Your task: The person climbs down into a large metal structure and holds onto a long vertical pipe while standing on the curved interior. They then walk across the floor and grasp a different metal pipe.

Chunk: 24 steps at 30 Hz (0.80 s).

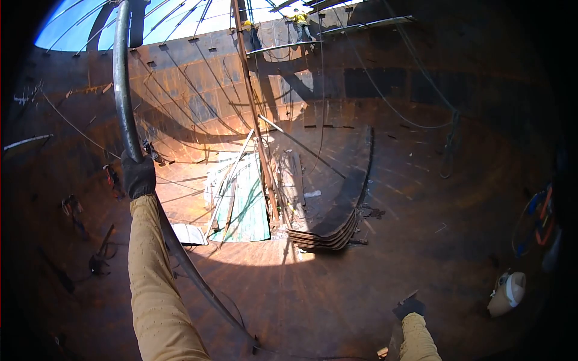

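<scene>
My left hand (138,174), in a dark glove, is closed round a long grey metal pipe (122,84). The pipe runs from the top of the view down past my tan sleeve to the lower middle. At the lower right my right hand (410,307), also in a dark glove, is small in view, with a thin flat edge showing just above it. Its fingers are too dark to make out, and so is whatever they may hold.
A rusty curved wall (373,54) surrounds the floor. Stacked curved plates (337,222), green sheets (247,210) and an upright rusty pole (256,120) stand ahead. A person (301,24) is on a high ledge. Ropes hang at right, above a pale sack (507,295).
</scene>
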Each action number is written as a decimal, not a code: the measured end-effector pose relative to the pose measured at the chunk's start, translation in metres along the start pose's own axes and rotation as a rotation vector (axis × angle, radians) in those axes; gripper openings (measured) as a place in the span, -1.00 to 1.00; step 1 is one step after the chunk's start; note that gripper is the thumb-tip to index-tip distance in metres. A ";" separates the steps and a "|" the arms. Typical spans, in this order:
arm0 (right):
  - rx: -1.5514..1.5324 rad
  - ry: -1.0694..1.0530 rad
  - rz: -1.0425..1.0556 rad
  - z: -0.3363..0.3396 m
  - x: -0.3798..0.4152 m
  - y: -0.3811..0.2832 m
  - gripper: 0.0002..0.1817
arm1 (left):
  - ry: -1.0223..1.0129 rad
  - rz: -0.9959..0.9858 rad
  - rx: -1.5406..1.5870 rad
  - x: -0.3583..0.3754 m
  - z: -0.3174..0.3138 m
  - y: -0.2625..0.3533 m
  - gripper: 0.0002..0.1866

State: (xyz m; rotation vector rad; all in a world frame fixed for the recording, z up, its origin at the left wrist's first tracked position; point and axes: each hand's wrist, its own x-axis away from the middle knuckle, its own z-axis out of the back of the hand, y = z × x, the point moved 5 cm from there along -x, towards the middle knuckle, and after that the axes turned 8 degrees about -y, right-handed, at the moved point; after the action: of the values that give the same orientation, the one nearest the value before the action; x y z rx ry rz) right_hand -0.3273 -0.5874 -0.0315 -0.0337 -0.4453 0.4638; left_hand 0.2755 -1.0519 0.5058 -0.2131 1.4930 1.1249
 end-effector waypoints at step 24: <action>0.051 0.131 0.072 -0.024 -0.026 0.011 -0.45 | -0.011 -0.020 -0.052 -0.009 -0.009 -0.018 -0.51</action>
State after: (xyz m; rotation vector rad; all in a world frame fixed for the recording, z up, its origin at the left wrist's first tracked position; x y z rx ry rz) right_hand -0.3430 -0.5873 -0.0651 -0.0308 -0.3039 0.5401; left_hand 0.2846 -1.0724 0.5026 -0.2562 1.4500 1.1477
